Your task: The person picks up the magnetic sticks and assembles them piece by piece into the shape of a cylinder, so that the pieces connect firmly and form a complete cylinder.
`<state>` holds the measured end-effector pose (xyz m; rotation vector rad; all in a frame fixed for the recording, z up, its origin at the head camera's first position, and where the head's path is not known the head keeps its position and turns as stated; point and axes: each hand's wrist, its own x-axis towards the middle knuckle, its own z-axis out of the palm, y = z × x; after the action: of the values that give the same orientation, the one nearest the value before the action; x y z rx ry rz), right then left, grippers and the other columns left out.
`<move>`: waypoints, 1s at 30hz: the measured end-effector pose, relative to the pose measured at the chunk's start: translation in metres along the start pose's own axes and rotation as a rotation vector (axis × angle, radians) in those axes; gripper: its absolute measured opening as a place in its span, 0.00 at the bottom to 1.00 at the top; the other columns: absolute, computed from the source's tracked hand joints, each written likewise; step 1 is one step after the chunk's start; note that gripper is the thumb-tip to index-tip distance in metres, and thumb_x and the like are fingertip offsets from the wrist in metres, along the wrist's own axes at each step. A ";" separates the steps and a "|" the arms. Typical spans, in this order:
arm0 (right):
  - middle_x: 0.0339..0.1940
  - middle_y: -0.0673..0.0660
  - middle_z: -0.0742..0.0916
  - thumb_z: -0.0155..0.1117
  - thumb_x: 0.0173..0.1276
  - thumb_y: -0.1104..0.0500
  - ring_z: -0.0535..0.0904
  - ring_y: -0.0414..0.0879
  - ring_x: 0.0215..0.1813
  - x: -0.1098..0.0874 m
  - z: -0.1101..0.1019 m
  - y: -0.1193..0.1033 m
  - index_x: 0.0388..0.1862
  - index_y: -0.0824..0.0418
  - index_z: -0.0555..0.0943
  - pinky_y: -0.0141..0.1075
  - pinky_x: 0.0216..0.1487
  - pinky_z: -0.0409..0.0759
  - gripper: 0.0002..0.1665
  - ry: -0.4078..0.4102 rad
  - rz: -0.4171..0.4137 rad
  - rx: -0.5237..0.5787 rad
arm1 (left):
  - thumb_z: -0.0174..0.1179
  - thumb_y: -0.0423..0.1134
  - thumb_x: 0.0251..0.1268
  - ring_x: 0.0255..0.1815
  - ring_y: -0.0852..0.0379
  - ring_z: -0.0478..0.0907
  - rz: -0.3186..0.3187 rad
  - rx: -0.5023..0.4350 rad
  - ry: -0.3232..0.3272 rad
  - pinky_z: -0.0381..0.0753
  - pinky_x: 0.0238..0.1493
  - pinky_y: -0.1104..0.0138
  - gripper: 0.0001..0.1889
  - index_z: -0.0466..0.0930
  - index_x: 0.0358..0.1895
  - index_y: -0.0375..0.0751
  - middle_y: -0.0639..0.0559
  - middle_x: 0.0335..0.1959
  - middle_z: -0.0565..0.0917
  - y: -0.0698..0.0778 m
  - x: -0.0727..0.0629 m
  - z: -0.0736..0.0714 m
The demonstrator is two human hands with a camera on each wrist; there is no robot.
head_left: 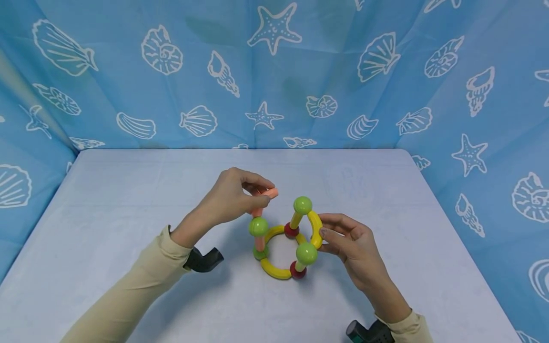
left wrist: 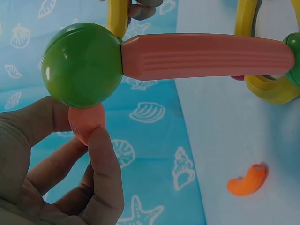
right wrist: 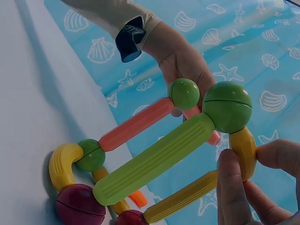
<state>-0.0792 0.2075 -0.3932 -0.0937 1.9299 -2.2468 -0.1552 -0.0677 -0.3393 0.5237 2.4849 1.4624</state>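
Note:
A magnetic stick-and-ball toy stands on the table. Its ring of yellow curved sticks (head_left: 274, 271) joins two dark red balls (right wrist: 80, 206) and a green ball (right wrist: 90, 154). Upright on these are a salmon stick (left wrist: 206, 57), a light green stick (right wrist: 154, 159) and a yellow stick (right wrist: 180, 197), each topped by a green ball. My left hand (head_left: 233, 197) pinches a salmon curved stick (left wrist: 86, 123) that touches the green ball (left wrist: 82, 64) on the salmon upright. With fingers and thumb, my right hand (head_left: 353, 245) pinches a yellow curved stick (head_left: 315, 228) between the other two top balls.
A loose orange curved piece (left wrist: 247, 180) lies on the white-covered table (head_left: 141, 190); part of it shows behind the sticks in the right wrist view. Blue seashell-print cloth (head_left: 274, 71) hangs along the table's back and sides. Black cameras are strapped on both wrists.

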 end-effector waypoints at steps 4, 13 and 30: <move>0.45 0.60 0.84 0.64 0.70 0.68 0.85 0.47 0.41 0.000 0.000 0.000 0.56 0.71 0.79 0.43 0.43 0.86 0.17 0.001 -0.001 -0.001 | 0.68 0.36 0.61 0.32 0.53 0.82 0.008 -0.006 -0.006 0.82 0.27 0.60 0.11 0.88 0.47 0.44 0.53 0.34 0.86 -0.001 0.001 0.001; 0.46 0.61 0.84 0.65 0.70 0.67 0.84 0.48 0.41 0.003 0.001 0.000 0.57 0.71 0.79 0.44 0.43 0.86 0.18 -0.005 0.000 -0.013 | 0.69 0.35 0.60 0.34 0.54 0.81 0.031 0.016 -0.020 0.82 0.28 0.61 0.10 0.88 0.45 0.43 0.54 0.34 0.85 0.000 0.003 0.005; 0.46 0.60 0.84 0.65 0.70 0.67 0.84 0.47 0.41 0.005 0.002 0.001 0.56 0.70 0.80 0.42 0.42 0.86 0.17 -0.002 -0.006 -0.029 | 0.65 0.35 0.64 0.25 0.55 0.82 0.031 0.002 -0.085 0.83 0.32 0.61 0.11 0.88 0.48 0.42 0.54 0.33 0.86 0.000 0.003 0.010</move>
<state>-0.0835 0.2044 -0.3944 -0.1054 1.9634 -2.2223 -0.1541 -0.0583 -0.3442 0.6141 2.4236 1.4183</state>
